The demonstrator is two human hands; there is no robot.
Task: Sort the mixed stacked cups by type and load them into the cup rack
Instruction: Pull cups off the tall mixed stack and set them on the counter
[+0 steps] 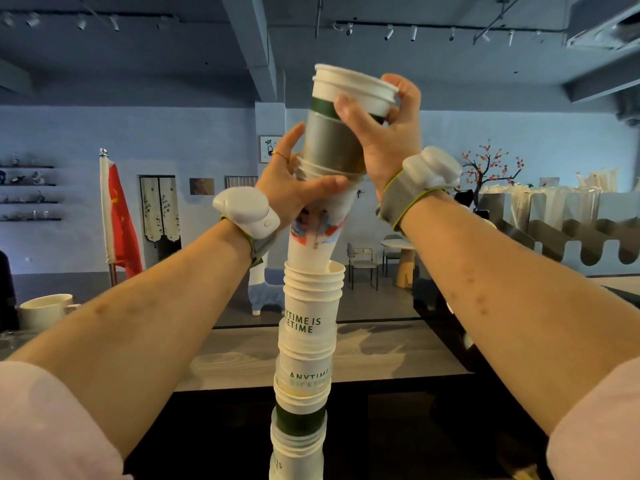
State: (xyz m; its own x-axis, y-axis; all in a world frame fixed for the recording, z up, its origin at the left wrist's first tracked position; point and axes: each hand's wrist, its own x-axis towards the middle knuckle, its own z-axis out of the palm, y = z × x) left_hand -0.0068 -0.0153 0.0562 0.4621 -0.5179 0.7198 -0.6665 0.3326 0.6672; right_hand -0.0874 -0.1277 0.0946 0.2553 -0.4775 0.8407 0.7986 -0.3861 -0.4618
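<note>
A tall stack of mixed paper cups (304,344) rises from the bottom edge up the middle of the view. Its lower cups are white with green lettering, and one has a dark green band. My left hand (294,188) grips a white cup with a colourful print (320,230) that tilts out of the stack. Above it, my right hand (384,133) holds the green-and-grey sleeved cups (332,140) near their white rims, tilted to the right. The foot of the stack is out of view.
A metal cup rack (568,233) with scalloped slots and bundles of straws stands at the right. A wooden counter (381,351) runs behind the stack. A white mug (45,311) sits at the left. Chairs and a small table stand beyond the counter.
</note>
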